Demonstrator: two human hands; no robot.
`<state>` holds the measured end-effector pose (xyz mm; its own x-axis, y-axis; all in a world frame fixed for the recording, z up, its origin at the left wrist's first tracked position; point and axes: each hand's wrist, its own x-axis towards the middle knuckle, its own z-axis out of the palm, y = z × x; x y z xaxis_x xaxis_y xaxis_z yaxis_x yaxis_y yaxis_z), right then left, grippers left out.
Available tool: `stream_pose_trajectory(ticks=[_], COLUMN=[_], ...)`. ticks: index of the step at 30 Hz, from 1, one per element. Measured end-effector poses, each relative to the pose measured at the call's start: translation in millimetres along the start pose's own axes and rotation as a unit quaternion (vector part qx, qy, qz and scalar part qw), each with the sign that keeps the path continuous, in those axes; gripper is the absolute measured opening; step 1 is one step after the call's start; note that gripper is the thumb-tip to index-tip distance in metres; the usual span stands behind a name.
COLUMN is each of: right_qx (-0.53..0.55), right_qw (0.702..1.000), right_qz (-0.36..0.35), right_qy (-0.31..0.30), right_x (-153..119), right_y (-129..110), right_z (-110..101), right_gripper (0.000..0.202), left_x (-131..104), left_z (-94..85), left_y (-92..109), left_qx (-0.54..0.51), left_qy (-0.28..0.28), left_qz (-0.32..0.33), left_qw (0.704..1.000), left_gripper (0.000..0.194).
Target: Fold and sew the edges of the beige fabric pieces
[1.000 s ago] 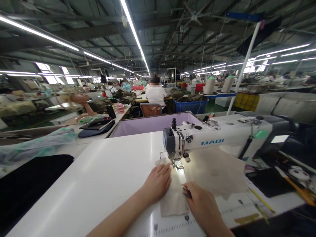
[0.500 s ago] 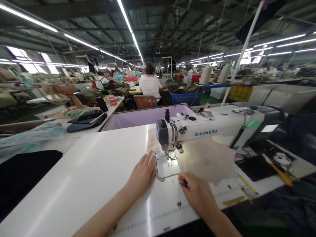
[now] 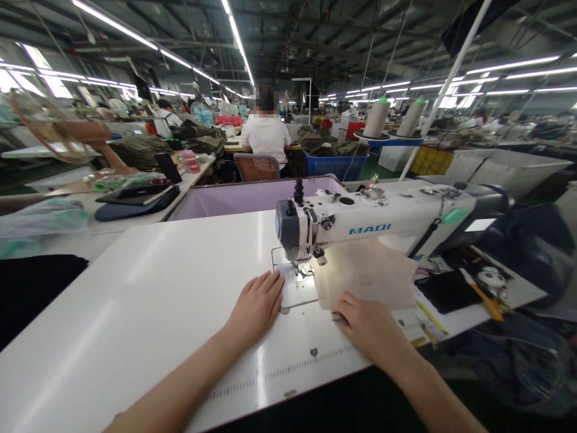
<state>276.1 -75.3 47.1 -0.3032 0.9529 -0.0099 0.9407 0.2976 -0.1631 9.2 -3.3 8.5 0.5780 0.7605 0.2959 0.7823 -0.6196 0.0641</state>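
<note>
A white MAQI sewing machine stands on the white table, its lamp lighting the needle area. My left hand lies flat with fingers stretched out, fingertips at the left edge of the metal needle plate. A beige fabric piece lies under the machine arm, right of the needle. My right hand is closed at the fabric's near edge. Its fingers wrap around small dark thread snips, mostly hidden, with the tip poking out left.
A lilac bin stands behind the table. Right of the machine lie a black pouch, an orange-handled tool and a yellow tape measure. Two thread cones stand behind. A person in white sits ahead.
The beige fabric that showed left of the machine head is gone from there; fabric still lies on the right. My left fingers have moved onto the needle plate's edge. The camera view has shifted.
</note>
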Motion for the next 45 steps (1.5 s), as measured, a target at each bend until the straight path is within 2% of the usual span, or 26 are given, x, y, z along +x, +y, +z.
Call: stream_pose_trajectory(ticks=[2,4,6,8,12,14,15,17,20,22,24,25,27,29,30,31,32,35,38,40,43,45], right_qx=[-0.033,-0.031,0.038,0.136,0.204,0.207,0.206,0.183,0.203,0.245,0.289,0.314,0.379,0.43,0.444,0.452,0.46,0.501,0.528,0.528,0.551,0.566], right_qw=[0.999,0.999,0.999,0.986,0.97,0.969,0.969,0.974,0.966,0.954,0.945,0.94,0.923,0.9,0.89,0.884,0.88,0.864,0.836,0.815,0.783,0.78], right_qz=[-0.009,-0.016,0.005,0.046,0.067,0.045,0.016,-0.069,-0.144,-0.155,-0.129,-0.106,-0.063,-0.055,-0.058,-0.063,-0.067,-0.027,0.123,0.182,0.187,0.158], right_qy=[-0.02,-0.012,0.035,0.088,0.11,0.129,0.138,0.117,0.075,0.074,0.087,0.084,0.034,-0.051,-0.08,-0.097,-0.099,-0.041,0.087,0.156,0.219,0.215], right_x=[2.3,4.9,8.1,11.6,12.1,6.3,2.1,-6.9,-16.5,-18.8,-19.7,-20.3,-22.2,-23.2,-22.4,-20.1,-16.2,2.9,20.9,25.3,21.5,18.0], right_y=[-2.8,-1.8,4.7,15.7,31.0,23.0,14.5,-8.0,-36.2,-39.9,-30.8,-23.5,-9.0,-0.4,0.7,-0.2,-2.8,-15.5,-27.3,-33.2,-39.4,-40.6], right_z=[-0.2,2.9,8.7,14.4,15.4,10.3,7.4,2.3,-0.6,0.0,0.2,-0.3,-2.8,-5.5,-6.1,-5.8,-4.3,7.2,23.8,33.2,42.3,45.7], right_gripper=[0.011,0.01,0.009,0.013,0.025,0.021,0.017,0.014,0.018,0.015,0.01,0.014,0.042,0.072,0.078,0.075,0.063,0.022,0.042,0.062,0.08,0.075], left_x=[-0.4,-0.9,-1.1,-1.0,1.5,4.9,7.2,12.1,13.1,4.2,-12.8,-22.9,-42.4,-56.0,-59.8,-61.4,-61.2,-53.8,-44.6,-41.5,-42.6,-45.4], left_z=[-0.1,0.1,0.3,-0.4,-7.4,-13.9,-17.3,-23.4,-29.5,-33.7,-40.9,-46.0,-58.3,-70.6,-75.6,-79.1,-81.0,-77.3,-65.8,-59.3,-55.5,-56.2], left_y=[0.4,0.9,0.9,1.1,9.9,21.7,29.2,44.3,58.0,55.9,45.1,37.3,19.6,2.7,-4.4,-10.2,-14.6,-20.7,-19.4,-17.1,-13.7,-11.6], left_qx=[0.002,0.003,0.001,0.002,0.011,-0.011,-0.032,-0.079,-0.147,-0.179,-0.201,-0.211,-0.239,-0.279,-0.299,-0.317,-0.333,-0.362,-0.377,-0.367,-0.329,-0.308], left_qy=[0.0,0.001,0.001,-0.001,-0.017,-0.012,-0.008,-0.009,-0.067,-0.111,-0.126,-0.121,-0.114,-0.12,-0.124,-0.128,-0.13,-0.13,-0.116,-0.095,-0.073,-0.064], left_qz=[-0.003,-0.004,-0.006,-0.007,0.01,0.055,0.087,0.151,0.222,0.228,0.197,0.17,0.1,0.008,-0.043,-0.093,-0.14,-0.252,-0.327,-0.349,-0.352,-0.351], left_qw=[1.0,1.0,1.0,1.0,1.0,0.998,0.996,0.985,0.961,0.95,0.951,0.955,0.959,0.953,0.945,0.935,0.923,0.888,0.859,0.857,0.873,0.882], left_gripper=[0.042,0.042,0.042,0.041,0.038,0.044,0.048,0.053,0.036,0.03,0.032,0.035,0.038,0.033,0.031,0.033,0.036,0.043,0.039,0.036,0.031,0.031])
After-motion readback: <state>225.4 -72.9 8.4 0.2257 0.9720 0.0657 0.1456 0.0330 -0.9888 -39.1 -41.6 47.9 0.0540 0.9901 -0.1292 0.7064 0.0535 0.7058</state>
